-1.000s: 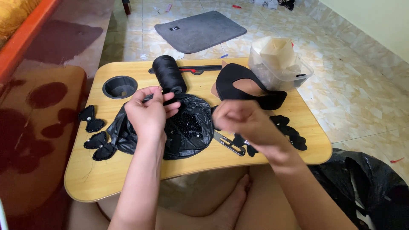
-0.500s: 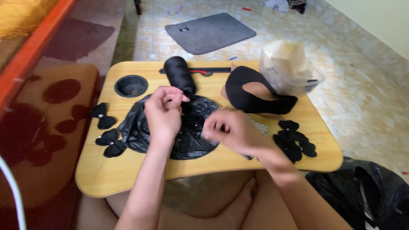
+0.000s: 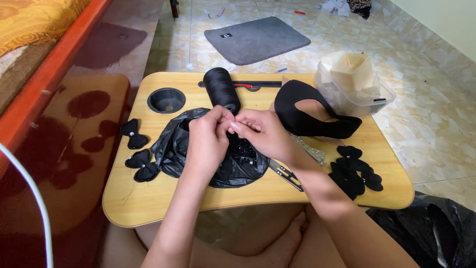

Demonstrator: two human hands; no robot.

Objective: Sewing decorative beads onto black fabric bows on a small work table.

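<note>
Item pinched between hands (image 3: 233,126) too small to tell (fingertips cover it); black bag (image 3: 436,233) cut off.

The wooden worktop (image 3: 148,203) carries a black bag (image 3: 173,149) under the hands, bows (image 3: 136,159) left, shoe (image 3: 302,116) and tub (image 3: 354,92) right.

Left hand (image 3: 208,144) and right hand (image 3: 263,134), fingertips together over a black plastic bag (image 3: 171,149) on a wooden lap table (image 3: 148,198).

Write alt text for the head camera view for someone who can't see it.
Left hand and right hand meet fingertip to fingertip over a black plastic bag holding small dark beads, on a wooden lap table. Around them lie a black thread spool, black fabric bows, a black shoe upper and snips.
</note>
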